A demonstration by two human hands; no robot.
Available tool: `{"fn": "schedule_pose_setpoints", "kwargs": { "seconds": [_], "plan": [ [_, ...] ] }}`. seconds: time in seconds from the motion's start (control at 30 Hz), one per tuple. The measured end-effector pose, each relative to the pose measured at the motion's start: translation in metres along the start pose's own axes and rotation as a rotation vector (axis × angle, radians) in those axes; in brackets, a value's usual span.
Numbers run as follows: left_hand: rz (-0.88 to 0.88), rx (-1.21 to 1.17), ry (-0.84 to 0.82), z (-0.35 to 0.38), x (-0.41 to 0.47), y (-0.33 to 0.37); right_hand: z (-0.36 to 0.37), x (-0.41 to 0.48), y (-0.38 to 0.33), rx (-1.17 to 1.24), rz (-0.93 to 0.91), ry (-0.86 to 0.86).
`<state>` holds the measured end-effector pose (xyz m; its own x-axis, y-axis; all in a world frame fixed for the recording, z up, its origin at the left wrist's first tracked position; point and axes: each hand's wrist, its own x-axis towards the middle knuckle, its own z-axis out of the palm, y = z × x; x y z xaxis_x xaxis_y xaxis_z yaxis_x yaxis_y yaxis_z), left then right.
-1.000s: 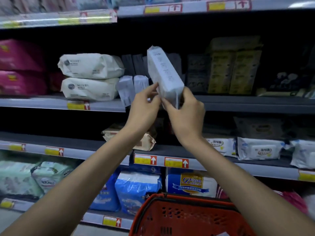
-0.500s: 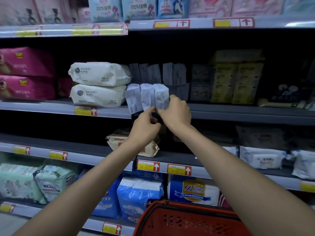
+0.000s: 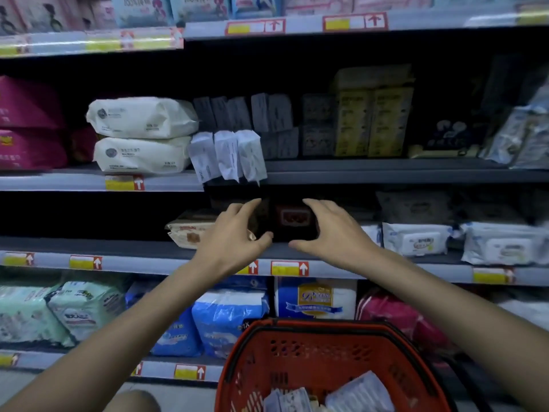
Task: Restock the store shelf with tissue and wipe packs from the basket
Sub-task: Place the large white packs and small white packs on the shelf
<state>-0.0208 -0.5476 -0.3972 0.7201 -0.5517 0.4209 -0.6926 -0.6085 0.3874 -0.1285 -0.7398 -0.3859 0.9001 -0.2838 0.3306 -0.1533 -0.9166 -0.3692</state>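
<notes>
Your left hand [image 3: 234, 236] and right hand [image 3: 329, 233] are spread and empty, with three white packs [image 3: 228, 156] shelved just above them; I judge you between placements, so reach down to the basket [image 3: 326, 325] beneath your wrists, where what appear to be spare packs [image 3: 356, 394] lie.

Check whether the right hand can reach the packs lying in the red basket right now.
Probably yes. The right hand is open and holds nothing, and the packs lie uncovered in the open-topped basket below it.

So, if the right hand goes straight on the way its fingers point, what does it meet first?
Most likely the dark pack on the shelf, just beyond the right hand; depth is hard to judge.
</notes>
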Motion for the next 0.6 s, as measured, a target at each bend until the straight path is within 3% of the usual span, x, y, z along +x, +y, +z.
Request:
{"fn": "schedule_pose_setpoints", "kwargs": {
  "seconds": [0.13, 0.37, 0.6],
  "plan": [
    [0.072, 0.175, -0.062, 0.040, -0.024, -0.002, 0.017, -0.040, 0.057, -0.161, 0.051, -0.177],
    [0.105, 0.254, -0.218, 0.131, -0.061, -0.007, 0.059, -0.094, 0.125, -0.219, 0.168, -0.371],
    [0.145, 0.284, -0.507, 0.232, -0.100, -0.004, 0.116, -0.147, 0.180, -0.283, 0.175, -0.637]
  ]
}}
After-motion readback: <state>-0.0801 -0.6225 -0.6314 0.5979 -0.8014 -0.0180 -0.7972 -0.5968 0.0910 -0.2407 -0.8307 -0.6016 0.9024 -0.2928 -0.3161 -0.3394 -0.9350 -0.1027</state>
